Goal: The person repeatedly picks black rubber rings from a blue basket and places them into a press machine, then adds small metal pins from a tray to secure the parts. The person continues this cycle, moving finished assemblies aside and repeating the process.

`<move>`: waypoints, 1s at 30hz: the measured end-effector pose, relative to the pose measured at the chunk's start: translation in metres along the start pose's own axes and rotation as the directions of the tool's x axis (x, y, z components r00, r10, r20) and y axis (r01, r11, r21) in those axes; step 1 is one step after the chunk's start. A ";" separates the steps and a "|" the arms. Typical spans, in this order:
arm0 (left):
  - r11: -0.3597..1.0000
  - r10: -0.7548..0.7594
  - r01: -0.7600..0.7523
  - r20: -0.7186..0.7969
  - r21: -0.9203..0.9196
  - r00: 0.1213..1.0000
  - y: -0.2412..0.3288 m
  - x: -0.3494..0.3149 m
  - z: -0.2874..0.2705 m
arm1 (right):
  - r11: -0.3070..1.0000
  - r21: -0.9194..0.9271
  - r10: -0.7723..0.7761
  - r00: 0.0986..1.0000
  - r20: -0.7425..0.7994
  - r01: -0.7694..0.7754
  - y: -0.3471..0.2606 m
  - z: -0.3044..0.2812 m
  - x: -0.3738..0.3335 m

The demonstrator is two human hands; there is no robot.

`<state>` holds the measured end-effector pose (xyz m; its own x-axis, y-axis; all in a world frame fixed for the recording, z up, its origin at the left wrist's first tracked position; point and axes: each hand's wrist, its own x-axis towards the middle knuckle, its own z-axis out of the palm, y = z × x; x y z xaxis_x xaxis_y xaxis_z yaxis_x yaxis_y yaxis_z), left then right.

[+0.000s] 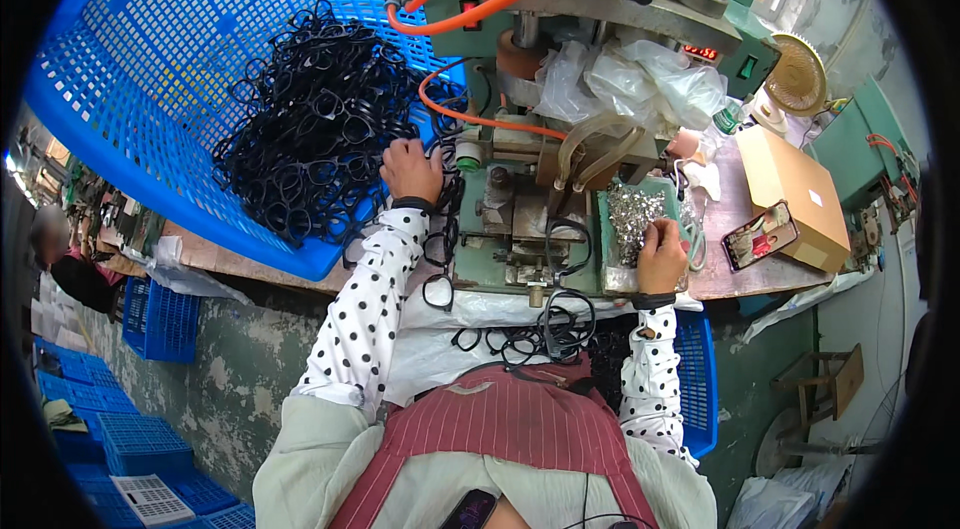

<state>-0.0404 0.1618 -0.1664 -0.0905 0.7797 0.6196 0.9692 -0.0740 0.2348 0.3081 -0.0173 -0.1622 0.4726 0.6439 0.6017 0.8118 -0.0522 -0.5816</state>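
Note:
My left hand (411,171) rests at the right edge of a heap of black eyeglass frames (325,119), its fingers bent and the thumb apart. No frame shows clearly in its grasp. Over a green tray, my right hand (662,259) has thumb and fingers pinched together beside a pile of small shiny metal parts (632,219); whatever is between the fingertips is too small to make out. Between my hands stands a green press machine (505,219). One black eyeglass frame (567,247) sits at the front of its fixture, and several more hang or lie below.
A large blue plastic basket (150,154) holds the heap. Orange hoses (470,21) and plastic bags (640,79) surround the press. On the right are a cardboard box (790,194), a phone (760,236) leaning on it, and green-handled scissors (697,244). Another blue basket (697,379) stands below.

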 end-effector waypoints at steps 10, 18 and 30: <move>0.977 -0.059 0.080 0.112 -0.196 0.992 -0.030 -0.015 -0.014 | 0.986 0.154 0.066 0.997 0.029 -0.070 0.013 -0.002 0.001; 0.725 -0.114 0.123 0.058 -0.678 0.992 0.001 -0.044 -0.090 | 0.768 0.540 0.197 0.929 0.312 -0.344 -0.057 -0.015 0.016; 0.558 0.410 -0.533 -0.347 -0.636 0.844 0.075 -0.058 -0.174 | 0.617 0.653 0.110 0.871 0.479 -0.438 -0.148 -0.032 0.017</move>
<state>-0.0021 0.0027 -0.0541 0.2420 0.4119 0.8785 0.4432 -0.8524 0.2775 0.2067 -0.0228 -0.0480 0.3367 0.9207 0.1972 0.0701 0.1844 -0.9804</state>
